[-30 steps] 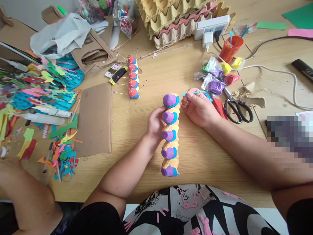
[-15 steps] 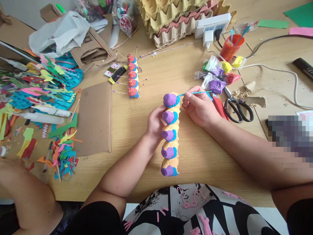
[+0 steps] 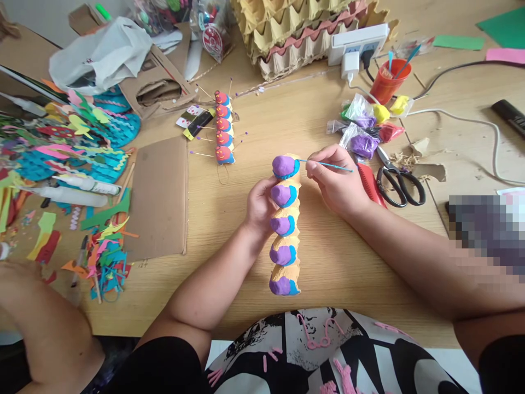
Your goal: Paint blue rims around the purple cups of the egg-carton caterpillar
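Five purple-and-blue clay mounds point(image 3: 281, 225) cap the tan, ridged egg-carton strip point(image 3: 288, 270) that the left hand point(image 3: 260, 208) grips near its far end, above the wooden table point(image 3: 221, 273). The right hand point(image 3: 338, 186) pinches a slim blue stick point(image 3: 337, 166), tip at the farthest mound; pressing too hard could dent the clay. A loose left grip might let the strip twist.

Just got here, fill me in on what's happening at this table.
The left hand holds a bumpy strip with five purple-and-blue mounds. The right hand holds a thin blue stick, its tip at the blue edge of the topmost mound. A smaller red-and-blue strip lies farther back.
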Demonstrator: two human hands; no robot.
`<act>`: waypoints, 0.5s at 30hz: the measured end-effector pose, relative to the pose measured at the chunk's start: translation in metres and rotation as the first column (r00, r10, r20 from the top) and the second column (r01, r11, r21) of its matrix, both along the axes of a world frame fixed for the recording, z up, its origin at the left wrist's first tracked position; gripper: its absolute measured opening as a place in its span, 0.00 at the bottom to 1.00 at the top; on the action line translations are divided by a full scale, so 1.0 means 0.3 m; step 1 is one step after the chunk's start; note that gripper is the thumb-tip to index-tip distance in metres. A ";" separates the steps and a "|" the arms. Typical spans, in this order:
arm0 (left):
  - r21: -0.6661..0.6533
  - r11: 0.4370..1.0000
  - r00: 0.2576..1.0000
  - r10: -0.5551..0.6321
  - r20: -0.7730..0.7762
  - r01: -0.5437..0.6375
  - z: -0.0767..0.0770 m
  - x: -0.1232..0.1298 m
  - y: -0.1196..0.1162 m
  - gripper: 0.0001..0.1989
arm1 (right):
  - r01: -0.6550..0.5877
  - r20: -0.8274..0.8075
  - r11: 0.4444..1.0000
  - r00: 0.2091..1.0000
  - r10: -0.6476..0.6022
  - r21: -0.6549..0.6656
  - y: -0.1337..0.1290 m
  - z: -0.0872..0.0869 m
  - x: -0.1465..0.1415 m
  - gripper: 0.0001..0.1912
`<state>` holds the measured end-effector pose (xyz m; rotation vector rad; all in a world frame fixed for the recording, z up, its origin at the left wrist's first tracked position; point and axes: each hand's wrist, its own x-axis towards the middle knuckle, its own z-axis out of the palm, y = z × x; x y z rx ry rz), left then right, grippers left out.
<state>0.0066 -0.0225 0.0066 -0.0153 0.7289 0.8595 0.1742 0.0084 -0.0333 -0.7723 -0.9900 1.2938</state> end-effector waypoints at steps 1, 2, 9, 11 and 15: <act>0.000 1.000 1.000 0.007 0.000 -0.007 -0.002 -0.002 0.000 0.12 | 0.008 0.026 0.999 1.000 -0.009 0.035 -0.003 0.002 -0.002 0.25; -0.004 1.000 1.000 0.013 0.001 -0.013 -0.003 -0.004 0.000 0.12 | 0.006 0.056 0.998 0.998 -0.010 0.067 -0.007 0.005 -0.003 0.25; -0.020 0.999 0.999 0.033 0.017 -0.033 0.004 -0.001 0.000 0.12 | -0.007 0.230 0.992 0.973 -0.022 0.123 -0.038 0.040 0.007 0.20; -0.034 0.999 0.999 0.036 0.024 -0.035 0.007 0.001 0.001 0.11 | -0.007 0.221 0.995 0.975 -0.015 0.099 -0.041 0.045 0.010 0.20; -0.026 0.999 0.999 0.039 0.037 -0.038 0.013 0.000 0.001 0.11 | -0.009 0.102 1.000 0.995 0.008 0.017 -0.034 0.039 0.008 0.21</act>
